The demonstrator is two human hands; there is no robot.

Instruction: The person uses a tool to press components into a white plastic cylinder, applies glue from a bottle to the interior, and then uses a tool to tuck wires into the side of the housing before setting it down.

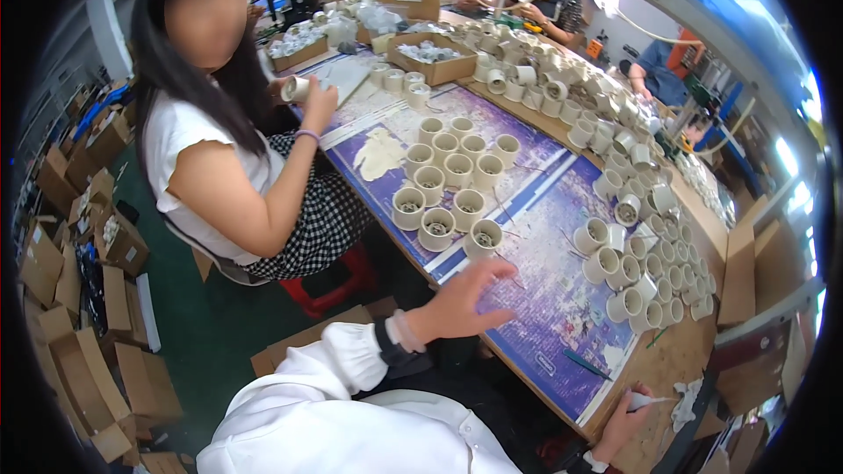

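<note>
My left hand point(461, 300) hovers over the near edge of the purple mat point(553, 294), its fingers apart and nothing in them. Just beyond it stands a cream cylindrical cup point(484, 240), one of a cluster of cups point(458, 168) with metal parts inside and thin wires beside some of them. At the table's near right corner, my right hand point(622, 426) is closed around a small white bottle point(641, 401) with a thin pointed nozzle. Near that hand, a crumpled white tissue point(687, 405) lies on the wood. A dark green pen-like tool point(586, 364) rests on the mat.
A seated co-worker point(237, 158) at the left holds a cream cup point(296, 89). Many more cups point(645, 268) are packed along the right and far side. An open carton point(432, 57) of small parts stands at the back. Cardboard boxes point(83, 377) crowd the floor at left.
</note>
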